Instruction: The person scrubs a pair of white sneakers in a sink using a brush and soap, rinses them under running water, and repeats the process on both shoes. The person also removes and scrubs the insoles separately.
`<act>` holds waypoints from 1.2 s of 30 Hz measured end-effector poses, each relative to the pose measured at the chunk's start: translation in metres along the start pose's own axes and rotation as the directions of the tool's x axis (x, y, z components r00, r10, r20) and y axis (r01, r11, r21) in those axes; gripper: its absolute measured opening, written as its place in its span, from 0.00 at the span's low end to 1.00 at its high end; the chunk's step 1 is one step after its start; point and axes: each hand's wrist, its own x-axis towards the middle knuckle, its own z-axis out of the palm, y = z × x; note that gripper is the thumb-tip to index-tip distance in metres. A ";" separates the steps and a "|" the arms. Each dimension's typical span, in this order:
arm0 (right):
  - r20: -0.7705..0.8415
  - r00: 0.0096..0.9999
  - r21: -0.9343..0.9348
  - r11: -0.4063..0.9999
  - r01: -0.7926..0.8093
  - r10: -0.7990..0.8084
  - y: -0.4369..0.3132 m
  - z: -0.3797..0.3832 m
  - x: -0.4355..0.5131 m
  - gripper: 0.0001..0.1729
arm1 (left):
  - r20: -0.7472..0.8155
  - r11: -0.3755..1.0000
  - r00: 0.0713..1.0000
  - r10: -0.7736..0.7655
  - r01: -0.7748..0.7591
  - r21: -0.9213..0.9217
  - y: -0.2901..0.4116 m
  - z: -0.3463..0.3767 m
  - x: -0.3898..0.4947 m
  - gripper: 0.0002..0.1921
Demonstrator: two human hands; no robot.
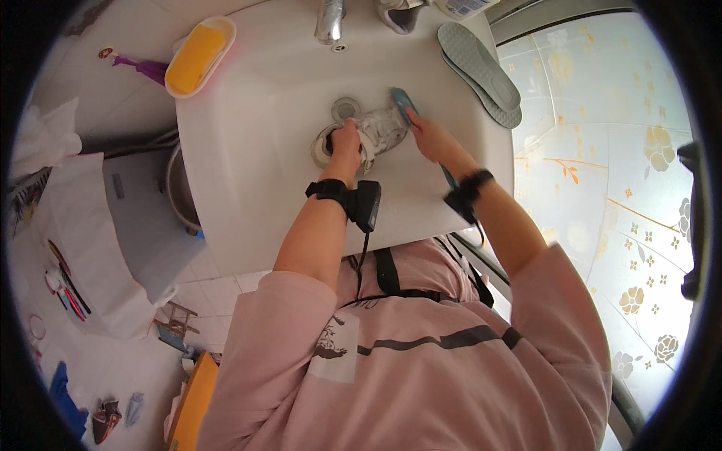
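Observation:
A wet white shoe (pixel 382 131) lies in the basin of a white sink (pixel 248 169), its toe towards the right and its heel beside the metal drain (pixel 345 109). My left hand (pixel 346 141) grips the shoe at its opening, the fingers partly inside it. My right hand (pixel 433 137) holds a teal scrubbing brush (pixel 403 104) by its handle; the brush head is against the toe end of the shoe. The bristles are hidden from view. Black straps with small devices are round both wrists.
A chrome faucet (pixel 329 21) stands at the sink's back. Grey insoles (pixel 479 70) lie on the right rim, near another shoe (pixel 401 16) and a white container (pixel 462 7). A dish with a yellow bar (pixel 196 59) sits at the left corner. Patterned glass (pixel 609 169) borders the right side.

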 end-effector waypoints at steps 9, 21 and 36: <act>0.004 0.990 0.080 0.987 0.139 -0.140 -0.018 0.010 -0.003 0.26 | 0.053 0.996 0.999 0.003 -0.007 0.085 0.002 -0.002 -0.006 0.25; 0.048 0.960 0.079 0.959 0.272 -0.276 -0.051 0.019 0.014 0.27 | 0.206 0.995 0.979 0.003 0.018 -0.100 0.004 -0.008 -0.003 0.36; -0.056 0.826 0.245 0.795 0.555 -0.560 -0.057 0.010 0.000 0.26 | 0.349 0.886 0.937 0.024 0.142 -0.441 0.011 -0.019 -0.011 0.49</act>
